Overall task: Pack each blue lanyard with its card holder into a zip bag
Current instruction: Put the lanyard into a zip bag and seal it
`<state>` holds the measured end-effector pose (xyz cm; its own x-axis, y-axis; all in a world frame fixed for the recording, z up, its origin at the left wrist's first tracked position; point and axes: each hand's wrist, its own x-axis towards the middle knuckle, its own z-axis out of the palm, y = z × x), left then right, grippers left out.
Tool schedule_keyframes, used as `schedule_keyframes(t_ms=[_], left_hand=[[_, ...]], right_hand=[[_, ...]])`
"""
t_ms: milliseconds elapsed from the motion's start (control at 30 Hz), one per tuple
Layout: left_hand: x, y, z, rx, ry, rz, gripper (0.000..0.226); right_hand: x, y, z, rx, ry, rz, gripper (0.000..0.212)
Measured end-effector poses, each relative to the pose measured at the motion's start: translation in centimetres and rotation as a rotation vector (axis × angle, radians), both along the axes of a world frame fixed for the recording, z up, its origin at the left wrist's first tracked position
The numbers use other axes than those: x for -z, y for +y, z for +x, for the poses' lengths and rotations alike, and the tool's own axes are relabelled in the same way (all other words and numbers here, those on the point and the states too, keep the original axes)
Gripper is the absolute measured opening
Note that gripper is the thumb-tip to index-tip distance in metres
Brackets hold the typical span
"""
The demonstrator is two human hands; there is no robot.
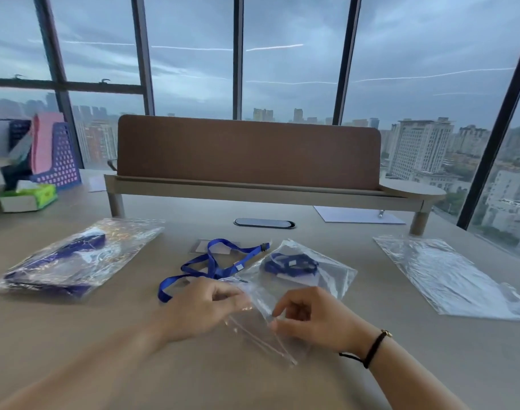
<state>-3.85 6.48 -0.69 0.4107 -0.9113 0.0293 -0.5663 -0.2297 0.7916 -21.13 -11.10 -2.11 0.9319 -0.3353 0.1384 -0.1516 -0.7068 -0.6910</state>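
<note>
Floor-to-ceiling windows (294,54) with dark metal mullions (238,57) fill the far wall, showing a grey overcast sky and a city of high-rise blocks (421,149) below. Dim, cool daylight falls on a pale wood desk (252,386). At its far edge stands a brown felt divider panel (246,152) on a raised shelf (409,192).

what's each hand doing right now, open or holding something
Left hand: pinching the open end of the zip bag.
Right hand: pinching the same bag's open end.
</note>
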Motion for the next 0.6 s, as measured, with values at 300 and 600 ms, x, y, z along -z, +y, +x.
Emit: schedule_keyframes(t_ms=[300,600], left_hand=[[1.2,-2.0,-0.2,-0.528,0.354,-0.165,0.020],[0.0,-2.7,-1.1,-0.357,0.002,-0.304,0.021]], right_hand=[[-0.8,0.8,-0.3,-0.120,0.165,0.065,0.030],[-1.7,1.5,-0.3,-0.100,-0.009,0.202,0.022]])
